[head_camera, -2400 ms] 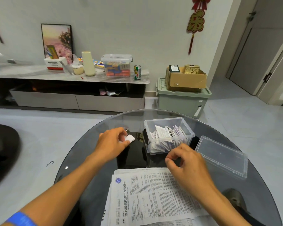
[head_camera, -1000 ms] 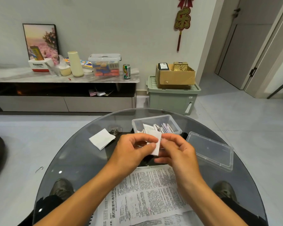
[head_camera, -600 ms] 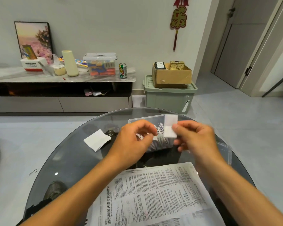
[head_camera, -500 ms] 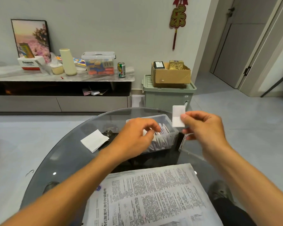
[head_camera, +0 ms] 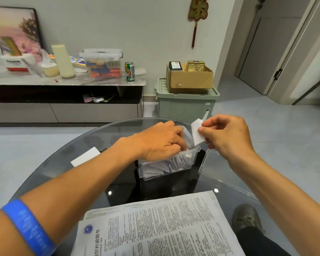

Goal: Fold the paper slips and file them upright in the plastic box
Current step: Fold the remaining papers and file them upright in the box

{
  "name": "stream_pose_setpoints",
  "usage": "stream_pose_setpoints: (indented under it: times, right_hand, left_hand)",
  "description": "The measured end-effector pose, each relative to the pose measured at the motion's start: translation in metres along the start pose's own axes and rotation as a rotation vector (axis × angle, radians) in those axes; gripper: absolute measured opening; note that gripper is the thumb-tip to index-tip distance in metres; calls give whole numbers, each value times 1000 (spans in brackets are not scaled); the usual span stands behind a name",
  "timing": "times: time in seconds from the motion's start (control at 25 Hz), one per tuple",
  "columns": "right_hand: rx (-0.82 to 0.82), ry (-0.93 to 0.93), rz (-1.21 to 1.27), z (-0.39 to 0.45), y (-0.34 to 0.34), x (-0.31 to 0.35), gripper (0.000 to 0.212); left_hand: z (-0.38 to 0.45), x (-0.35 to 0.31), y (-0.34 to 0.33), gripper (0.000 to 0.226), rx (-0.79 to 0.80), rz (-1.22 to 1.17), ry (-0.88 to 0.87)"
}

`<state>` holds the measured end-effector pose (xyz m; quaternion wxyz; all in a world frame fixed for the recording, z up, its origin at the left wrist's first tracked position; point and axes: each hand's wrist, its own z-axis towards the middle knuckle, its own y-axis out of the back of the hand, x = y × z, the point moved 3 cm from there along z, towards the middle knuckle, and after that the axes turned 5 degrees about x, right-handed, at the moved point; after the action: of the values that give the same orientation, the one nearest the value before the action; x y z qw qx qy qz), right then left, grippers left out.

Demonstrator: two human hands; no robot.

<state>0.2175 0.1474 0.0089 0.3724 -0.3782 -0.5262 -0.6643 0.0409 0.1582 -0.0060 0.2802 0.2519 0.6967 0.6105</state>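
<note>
A clear plastic box stands on the round glass table, packed with several folded white slips standing on edge. My left hand lies over the box, its fingers dipping down among the slips, fingertips hidden. My right hand hovers just right of the box and pinches a folded white slip between thumb and fingers, above the box's right rim.
The box's clear lid lies to the right of the box. A folded white paper rests on the glass at the left. Printed sheets are stacked at the table's near edge. A low cabinet and a green bin stand beyond.
My hands separated after working the slip together. The right hand carried it to the right of the box. The left hand reached forward and down into the box.
</note>
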Motion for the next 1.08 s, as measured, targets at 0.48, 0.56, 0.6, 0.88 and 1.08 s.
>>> stream_pose_setpoints:
  times: [0.48,0.56,0.6,0.88,1.08]
  right_hand:
    - [192,321,-697,5,-41,24,13]
    - [250,351,-837,7,-48,29,12]
    - [280,371,-933,8,-51,31,10]
    - [540,137,-892,10,-46,12,38]
    - [436,146,-712,-30,-37,13,32]
  left_hand:
    - [-4,1,-1,44,11,-10,14]
    - [-5,2,-2,50,-7,-31,17]
    - [-7,2,-3,48,-27,-61,11]
    - [-71,10,13,31,-499,-424,206]
    - [-160,54,-20,22,-518,-451,864]
